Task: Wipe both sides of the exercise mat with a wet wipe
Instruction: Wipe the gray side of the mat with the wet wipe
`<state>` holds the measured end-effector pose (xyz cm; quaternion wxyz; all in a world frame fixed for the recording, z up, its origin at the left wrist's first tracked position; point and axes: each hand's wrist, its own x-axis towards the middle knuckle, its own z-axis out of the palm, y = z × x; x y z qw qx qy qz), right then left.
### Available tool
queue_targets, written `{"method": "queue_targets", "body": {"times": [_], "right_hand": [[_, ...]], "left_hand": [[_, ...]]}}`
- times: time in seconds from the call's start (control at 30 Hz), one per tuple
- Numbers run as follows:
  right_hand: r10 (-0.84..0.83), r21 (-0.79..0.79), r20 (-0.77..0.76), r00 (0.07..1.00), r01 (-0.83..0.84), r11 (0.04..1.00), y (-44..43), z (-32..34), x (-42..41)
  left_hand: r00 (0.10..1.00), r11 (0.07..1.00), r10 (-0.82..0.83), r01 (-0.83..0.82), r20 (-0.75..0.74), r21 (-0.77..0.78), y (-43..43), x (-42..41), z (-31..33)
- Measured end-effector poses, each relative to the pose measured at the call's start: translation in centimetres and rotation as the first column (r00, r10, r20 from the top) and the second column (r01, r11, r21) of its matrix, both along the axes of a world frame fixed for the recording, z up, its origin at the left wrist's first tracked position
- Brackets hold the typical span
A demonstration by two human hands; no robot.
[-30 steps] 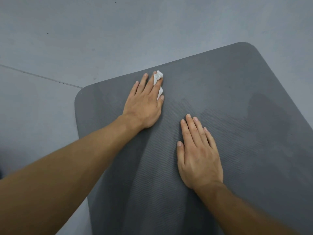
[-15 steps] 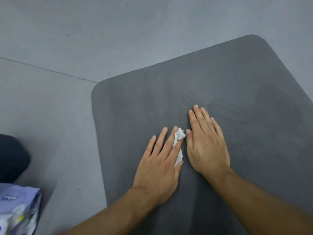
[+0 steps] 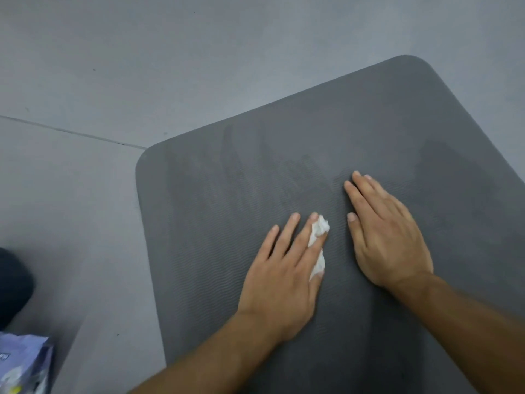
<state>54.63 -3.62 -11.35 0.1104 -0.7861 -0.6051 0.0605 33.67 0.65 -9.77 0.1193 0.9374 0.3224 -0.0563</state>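
A dark grey ribbed exercise mat [image 3: 355, 132] lies flat on the grey floor, its far end with rounded corners in view. My left hand [image 3: 284, 271] presses flat on the mat near the middle, with a crumpled white wet wipe [image 3: 318, 245] pinned under its fingers; most of the wipe is hidden by the palm. My right hand [image 3: 386, 237] rests flat on the mat just to the right, fingers together, holding nothing. Faint damp streaks show on the mat beyond both hands.
A pale purple wet-wipe pack [image 3: 22, 365] lies on the floor at the bottom left. A dark rounded object [image 3: 11, 288] sits at the left edge above it. A floor seam [image 3: 71, 132] runs toward the mat's left corner.
My left hand has dragged the wipe from near the mat's far edge back toward me, stopping beside my right hand. The view has shifted, bringing the wipe pack into sight.
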Motion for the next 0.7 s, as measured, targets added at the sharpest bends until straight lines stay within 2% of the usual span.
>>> {"method": "queue_targets", "body": {"times": [0.47,0.57,0.7], "right_hand": [[-0.035,-0.128,0.07,0.997,0.044,0.991,0.1,0.8,0.0],[-0.032,-0.131,0.066,0.997,0.041,0.991,0.1,0.8,0.1],[-0.036,-0.12,0.056,0.998,0.042,0.992,0.1,0.8,0.1]], "left_hand": [[0.978,0.977,0.21,-0.211,-0.013,-0.04,17.9,8.7,-0.4],[0.98,0.979,0.197,-0.199,-0.039,-0.047,20.6,8.7,-0.4],[0.989,0.988,0.146,-0.147,-0.018,-0.038,19.3,7.8,-0.4]]}}
